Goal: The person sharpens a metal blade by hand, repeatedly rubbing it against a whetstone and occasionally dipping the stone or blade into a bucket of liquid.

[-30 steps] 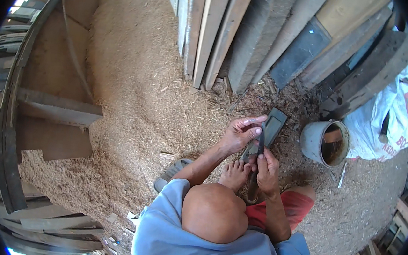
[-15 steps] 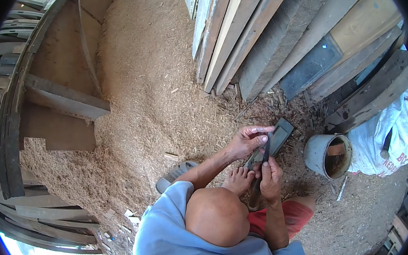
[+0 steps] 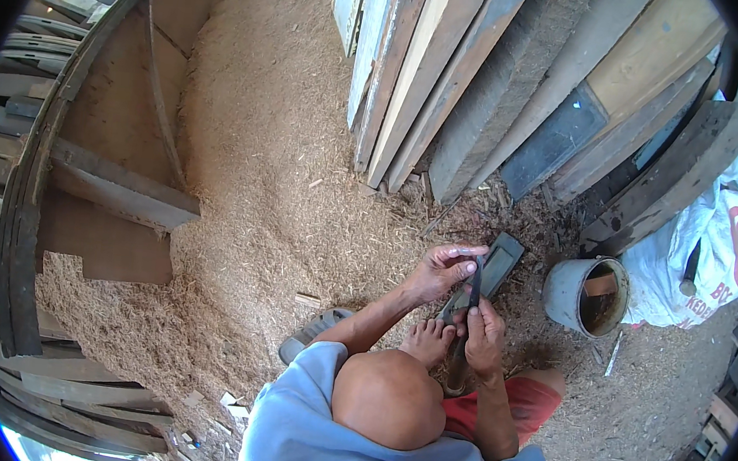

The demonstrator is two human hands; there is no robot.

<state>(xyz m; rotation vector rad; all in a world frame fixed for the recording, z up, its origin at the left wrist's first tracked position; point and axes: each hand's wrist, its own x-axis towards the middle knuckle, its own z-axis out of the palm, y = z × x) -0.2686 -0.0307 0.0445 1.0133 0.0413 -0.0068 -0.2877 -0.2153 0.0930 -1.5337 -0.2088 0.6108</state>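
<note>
A chisel (image 3: 476, 284) with a dark blade and a wooden handle stands out between my hands, its handle end pointing back toward my body. My left hand (image 3: 435, 274) holds the blade's far end, thumb and fingers pinched at the tip. Farther down, my right hand (image 3: 486, 337) is closed around the chisel near where blade meets handle. Beneath it lies a long grey sharpening stone on a board (image 3: 501, 264), slanting away to the right. My bare foot (image 3: 427, 341) is beside the board's near end, which the hands partly hide.
A whitish bucket (image 3: 564, 291) holding murky water and a brown block stands to the right. Beyond it are a white sack (image 3: 695, 290) and a curved plank (image 3: 667, 186). Several boards (image 3: 486, 91) lean ahead. A sandal (image 3: 311, 335) lies left on the shaving-covered ground (image 3: 259, 177).
The whole view has tilted slightly, so the surroundings sit a little lower. Both hands keep their hold on the chisel, with hardly any shift between them.
</note>
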